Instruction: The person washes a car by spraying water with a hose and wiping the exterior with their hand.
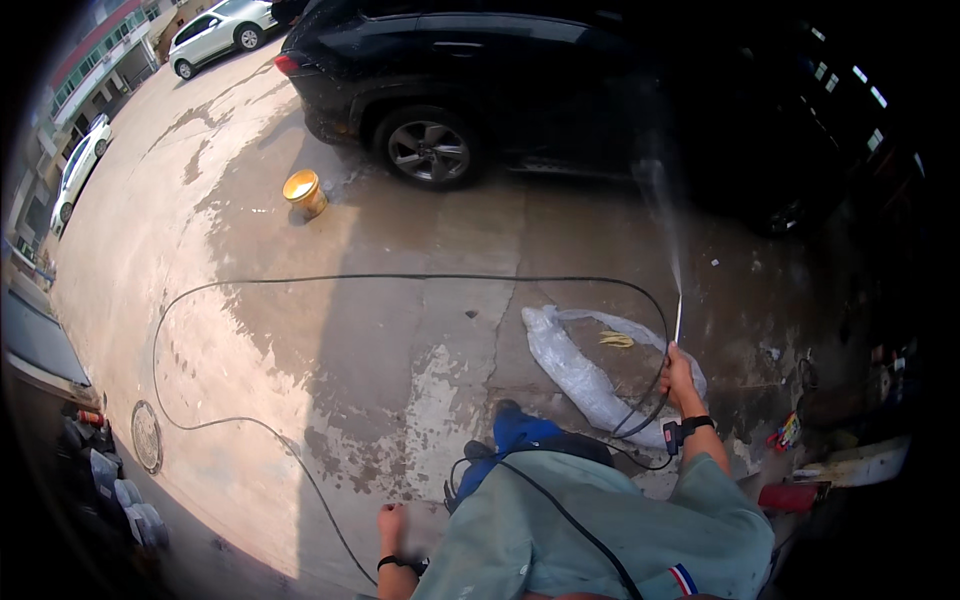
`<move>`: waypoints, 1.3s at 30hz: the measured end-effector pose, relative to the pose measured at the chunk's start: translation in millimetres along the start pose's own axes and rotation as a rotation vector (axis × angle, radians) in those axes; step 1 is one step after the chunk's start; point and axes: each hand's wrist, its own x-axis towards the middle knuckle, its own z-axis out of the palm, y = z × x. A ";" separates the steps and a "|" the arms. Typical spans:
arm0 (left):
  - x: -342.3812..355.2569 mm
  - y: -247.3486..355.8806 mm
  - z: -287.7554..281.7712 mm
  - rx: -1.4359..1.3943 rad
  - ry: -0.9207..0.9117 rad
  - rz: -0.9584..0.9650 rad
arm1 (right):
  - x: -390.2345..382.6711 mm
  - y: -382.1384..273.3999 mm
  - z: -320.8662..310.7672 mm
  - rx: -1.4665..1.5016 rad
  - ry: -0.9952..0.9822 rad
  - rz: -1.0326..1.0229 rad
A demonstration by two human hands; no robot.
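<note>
My right hand [680, 372] grips a pressure washer lance [679, 318]. From its tip a fan of water sprays up toward the side of a dark car [560, 100]. A black hose [420, 277] hangs in a loop by this hand and runs in a wide curve over the ground. Low at my left side, my left hand [393, 522] is closed like a fist, with nothing visible in it. On the ground beside my right forearm lies a crumpled clear plastic sheet [575, 362], with yellow gloves [616, 340] next to it.
A yellow bucket [304, 193] stands near the car's rear wheel [428, 148]. A round manhole cover [147, 437] is at the left. Two white cars [222, 33] are parked farther off. At the right, a red object [788, 497] lies in shadow. The concrete is partly wet.
</note>
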 end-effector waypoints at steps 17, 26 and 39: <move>141.1 61.0 -3.5 0.437 -0.253 0.328 | 51.2 -92.7 138.4 -0.078 -0.049 -0.081; 197.1 189.1 -35.5 0.426 -0.168 0.393 | 94.9 -167.2 179.6 0.058 0.000 -0.163; 270.1 268.8 -43.8 0.495 -0.207 0.558 | 57.7 -310.6 202.4 -0.010 0.116 -0.474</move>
